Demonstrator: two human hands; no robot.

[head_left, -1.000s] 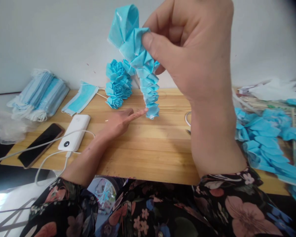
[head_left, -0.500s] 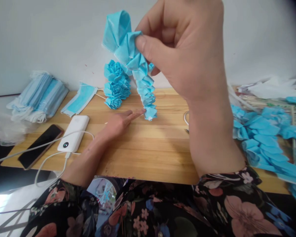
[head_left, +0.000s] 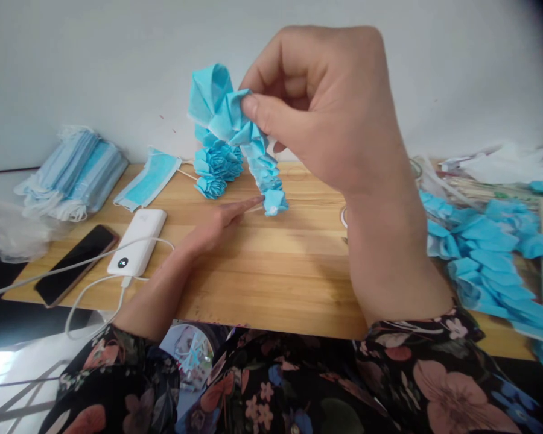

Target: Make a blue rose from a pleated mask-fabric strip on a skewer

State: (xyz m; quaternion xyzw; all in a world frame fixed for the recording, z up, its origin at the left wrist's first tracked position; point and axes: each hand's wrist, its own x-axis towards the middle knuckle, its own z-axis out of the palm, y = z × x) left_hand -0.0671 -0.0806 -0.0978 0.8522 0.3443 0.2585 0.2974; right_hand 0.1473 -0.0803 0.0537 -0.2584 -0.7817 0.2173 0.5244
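Before a pale wall (head_left: 95,66), over the wooden counter (head_left: 271,289), the right hand (head_left: 323,114) pinches a folded blue strip (head_left: 257,155) near its top; a light hold should spare the pleats. The left hand (head_left: 212,224) points to the lower end, its grip unclear.

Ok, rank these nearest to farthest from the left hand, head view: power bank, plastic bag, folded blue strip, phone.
1. Folded blue strip, right at the left hand.
2. Power bank, left of that hand.
3. Phone, left of the power bank.
4. Plastic bag, by the table's left end.
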